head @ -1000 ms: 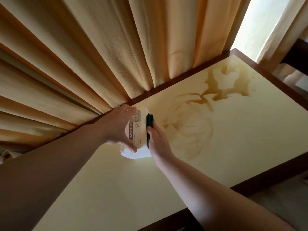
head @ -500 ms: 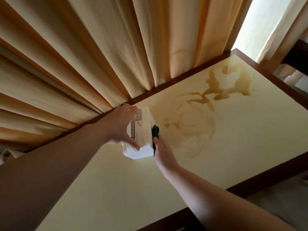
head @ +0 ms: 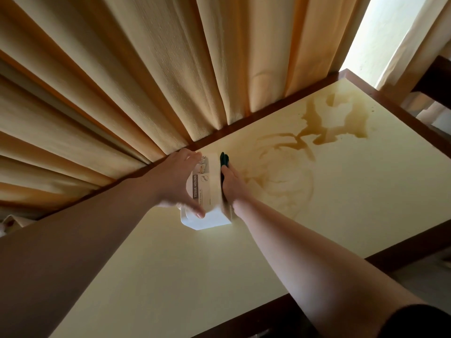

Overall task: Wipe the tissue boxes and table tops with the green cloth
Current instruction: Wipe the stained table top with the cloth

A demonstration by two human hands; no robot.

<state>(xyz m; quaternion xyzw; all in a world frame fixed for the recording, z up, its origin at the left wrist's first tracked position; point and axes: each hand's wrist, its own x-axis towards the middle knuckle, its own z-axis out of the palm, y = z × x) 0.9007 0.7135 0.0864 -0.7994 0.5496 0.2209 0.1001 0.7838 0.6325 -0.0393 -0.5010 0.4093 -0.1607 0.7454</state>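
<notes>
A white tissue box (head: 207,191) labelled "TISSUE HOLDER" stands on the pale yellow table top (head: 341,203) near the curtain. My left hand (head: 177,181) grips its left side, thumb curled over the near corner. My right hand (head: 230,185) presses the dark green cloth (head: 224,160) flat against the box's right side. Only the cloth's far end shows past my fingertips; the rest is hidden between hand and box.
Brown liquid stains and wipe smears (head: 327,123) spread over the far right part of the table. Orange-beige curtains (head: 146,81) hang along the far edge. A dark wooden rim (head: 402,250) frames the table. Dark furniture (head: 434,79) stands at the right.
My right hand slid the cloth toward me along the box's right side, then away again. The box shifted a little under my left hand's grip.
</notes>
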